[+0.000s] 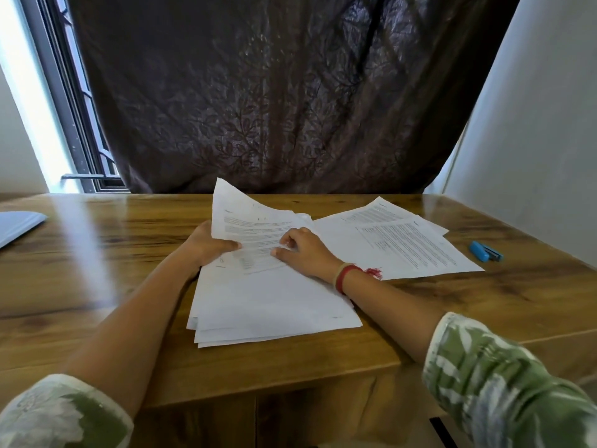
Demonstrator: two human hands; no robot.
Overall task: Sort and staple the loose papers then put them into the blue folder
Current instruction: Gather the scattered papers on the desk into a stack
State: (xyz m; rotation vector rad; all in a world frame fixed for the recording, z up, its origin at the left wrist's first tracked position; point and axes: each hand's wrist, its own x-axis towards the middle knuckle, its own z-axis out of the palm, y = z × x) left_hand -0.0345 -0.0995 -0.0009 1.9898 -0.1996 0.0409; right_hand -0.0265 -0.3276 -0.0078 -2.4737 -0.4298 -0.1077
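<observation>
A stack of white printed papers [271, 305] lies in front of me on the wooden table [106, 253]. My left hand [210, 244] grips the left edge of a lifted sheet [248, 218], thumb on top, its far end curling upward. My right hand [302, 253] rests on the same sheets with its fingers curled, fingertips pressing the paper. More printed pages [403, 244] are spread flat to the right. A blue stapler [486, 251] lies beyond them near the right edge. The pale blue folder [17, 226] sits at the far left edge, partly cut off.
A dark patterned curtain [274, 98] hangs behind the table. A window frame [77, 124] stands at the left and a white wall [533, 140] at the right. The table's near edge runs just below the paper stack.
</observation>
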